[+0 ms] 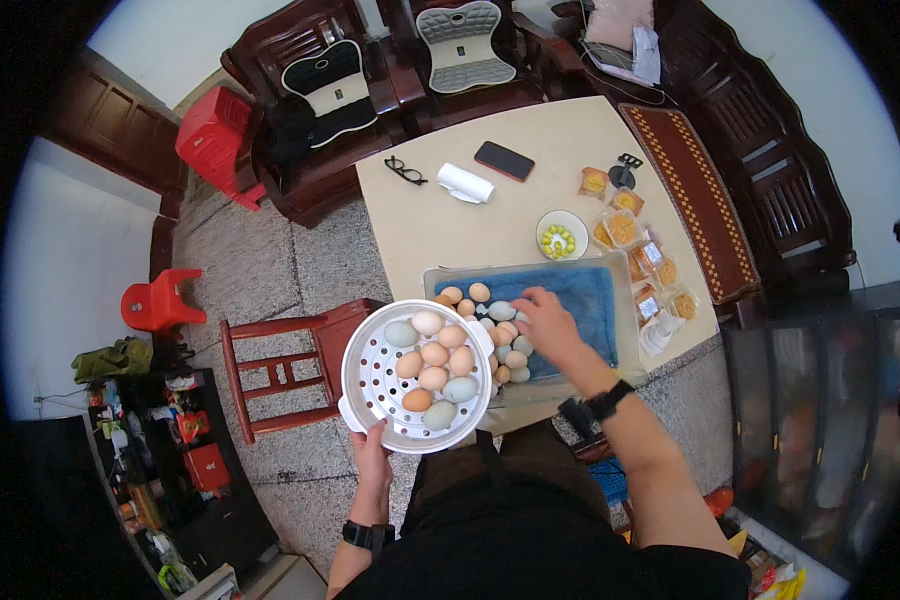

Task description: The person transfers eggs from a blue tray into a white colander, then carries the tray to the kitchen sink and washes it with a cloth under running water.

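My left hand (373, 459) grips the near rim of a white perforated steamer basket (379, 386), holding it in front of me at the table's near side. Several brown eggs (435, 353) and pale blue-green eggs (460, 389) lie in it, mostly toward its right. Over a clear plastic bin (626, 330) to the right is my right hand (547, 324), fingers bent down among more eggs (516, 360). A pale bluish egg (502, 311) lies beside its fingertips; whether they hold an egg is hidden. A blue towel (589, 300) lines the bin.
Beyond the bin, the table (420, 232) holds a bowl of green fruit (562, 235), a white roll (466, 184), a phone (504, 161) and glasses (405, 171). Packaged pastries (622, 226) line its right side. A red wooden chair (292, 367) stands left of the basket.
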### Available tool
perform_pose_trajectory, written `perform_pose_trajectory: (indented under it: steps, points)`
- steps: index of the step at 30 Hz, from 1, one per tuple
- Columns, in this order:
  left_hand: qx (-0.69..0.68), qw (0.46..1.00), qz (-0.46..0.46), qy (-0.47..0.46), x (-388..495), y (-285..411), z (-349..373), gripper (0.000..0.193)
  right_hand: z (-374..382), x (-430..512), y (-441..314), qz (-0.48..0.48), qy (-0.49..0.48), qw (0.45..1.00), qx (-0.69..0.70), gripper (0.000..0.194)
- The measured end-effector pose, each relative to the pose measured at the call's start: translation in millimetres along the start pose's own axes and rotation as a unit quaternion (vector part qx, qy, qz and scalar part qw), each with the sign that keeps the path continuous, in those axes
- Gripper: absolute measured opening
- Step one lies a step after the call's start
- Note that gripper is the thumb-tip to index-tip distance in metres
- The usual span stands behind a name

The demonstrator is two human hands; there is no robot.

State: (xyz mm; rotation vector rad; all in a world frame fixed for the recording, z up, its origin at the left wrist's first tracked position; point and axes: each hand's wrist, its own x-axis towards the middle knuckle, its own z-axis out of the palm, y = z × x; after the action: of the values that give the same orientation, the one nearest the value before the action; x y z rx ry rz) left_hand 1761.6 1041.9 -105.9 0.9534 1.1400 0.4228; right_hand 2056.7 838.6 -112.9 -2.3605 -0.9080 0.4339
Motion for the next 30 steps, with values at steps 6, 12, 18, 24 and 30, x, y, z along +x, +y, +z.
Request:
perform_pose_trajectory:
  steps: [6,12,18,24,30]
  points:
    - [0.011,1.0,-0.01,0.006,-3.7,1.3,-1.7,0.051,63.3,-2.5,88.8,-0.04,-0.181,0.977,-0.104,0.049]
    - [0.008,1.0,0.003,-0.001,-2.4,1.3,-2.1,0.052,80.0,4.0,93.5,-0.017,-0.219,0.96,-0.171,0.043]
    - [0.016,1.0,0.004,-0.006,-1.0,3.4,3.1,0.049,56.3,0.4,96.3,0.041,-0.125,0.989,-0.069,0.046]
    - [0.018,1.0,-0.018,-0.018,5.4,-1.2,7.2,0.052,-36.5,-5.0,10.4,0.047,0.109,0.991,0.067,0.05]
    - [0.029,0.996,0.003,-0.083,9.8,-8.2,13.9,0.053,3.1,1.2,-130.7,-0.216,-0.051,0.975,0.009,0.052]
